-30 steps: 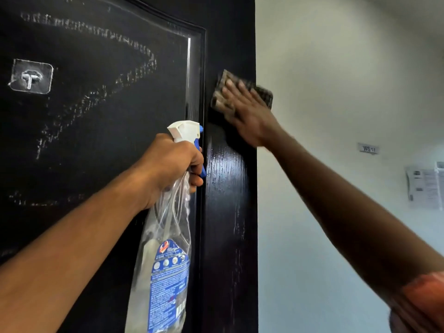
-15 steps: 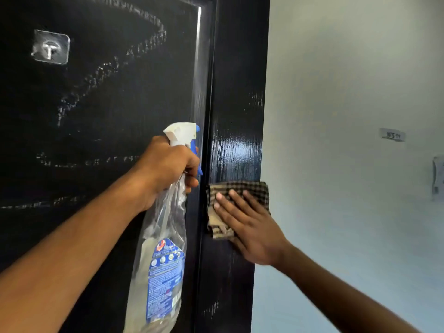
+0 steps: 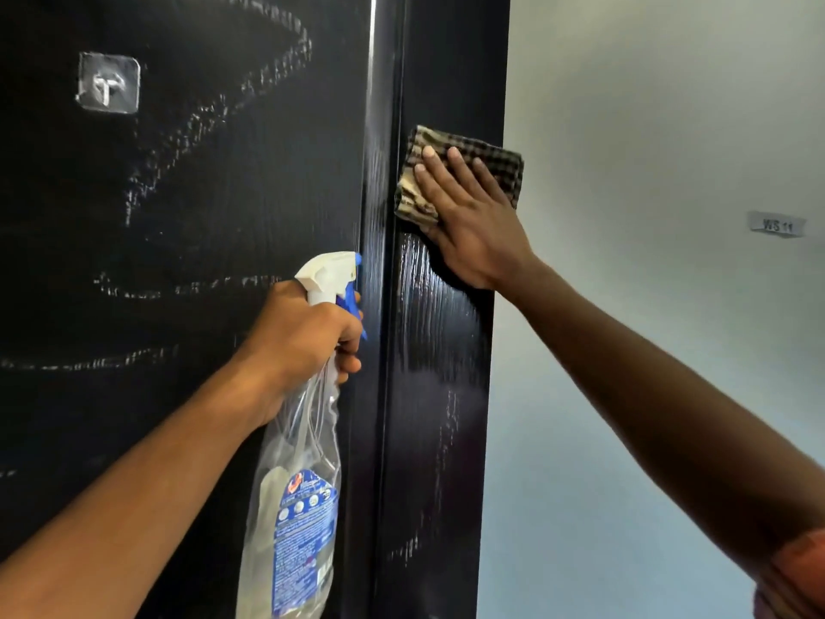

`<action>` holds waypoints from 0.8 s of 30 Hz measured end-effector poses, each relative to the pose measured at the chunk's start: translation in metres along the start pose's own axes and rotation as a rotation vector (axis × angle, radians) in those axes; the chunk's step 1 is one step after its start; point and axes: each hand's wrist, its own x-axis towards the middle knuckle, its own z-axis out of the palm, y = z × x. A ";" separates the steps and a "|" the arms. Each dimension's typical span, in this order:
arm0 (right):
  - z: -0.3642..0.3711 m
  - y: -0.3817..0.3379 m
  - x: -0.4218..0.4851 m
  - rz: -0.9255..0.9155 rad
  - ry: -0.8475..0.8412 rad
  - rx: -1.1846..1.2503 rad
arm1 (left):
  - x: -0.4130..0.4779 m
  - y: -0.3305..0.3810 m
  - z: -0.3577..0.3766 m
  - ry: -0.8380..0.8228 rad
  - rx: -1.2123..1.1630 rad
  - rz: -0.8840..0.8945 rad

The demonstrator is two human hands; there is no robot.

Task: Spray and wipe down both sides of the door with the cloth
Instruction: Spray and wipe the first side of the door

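Note:
A glossy black door (image 3: 214,216) fills the left half of the head view, with pale streaks of drying spray across its panel. My right hand (image 3: 468,221) lies flat on a folded checked cloth (image 3: 495,160), pressing it against the door's right-hand stile near the edge. Wet sheen shows on the stile below the cloth. My left hand (image 3: 299,337) is closed round the neck of a clear spray bottle (image 3: 299,507) with a white and blue trigger head, held upright close to the door panel.
A clear stick-on hook (image 3: 108,82) is fixed to the door panel at upper left. A pale wall (image 3: 647,395) lies to the right of the door edge, carrying a small label (image 3: 777,224).
My right hand and the cloth slid down the stile, then back up to the higher spot. The left hand with the bottle stayed roughly in place.

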 end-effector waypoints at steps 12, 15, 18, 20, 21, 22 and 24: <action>0.090 -0.134 -0.274 -0.242 -0.179 0.114 | -0.055 -0.068 0.018 -0.033 0.034 -0.155; 0.085 -0.120 -0.244 -0.188 -0.124 0.118 | -0.069 -0.088 0.023 -0.060 0.038 -0.199; 0.069 -0.096 -0.181 -0.048 -0.035 0.114 | -0.074 -0.104 0.027 -0.069 0.025 -0.223; 0.061 -0.085 -0.151 0.001 -0.003 0.102 | -0.075 -0.112 0.028 -0.054 0.033 -0.224; 0.060 -0.085 -0.146 0.007 0.005 0.093 | -0.075 -0.115 0.029 -0.041 0.036 -0.223; 0.061 -0.086 -0.146 0.002 0.011 0.085 | -0.075 -0.118 0.029 -0.028 0.037 -0.219; 0.066 -0.095 -0.164 -0.025 0.014 0.075 | -0.077 -0.124 0.029 -0.013 0.040 -0.214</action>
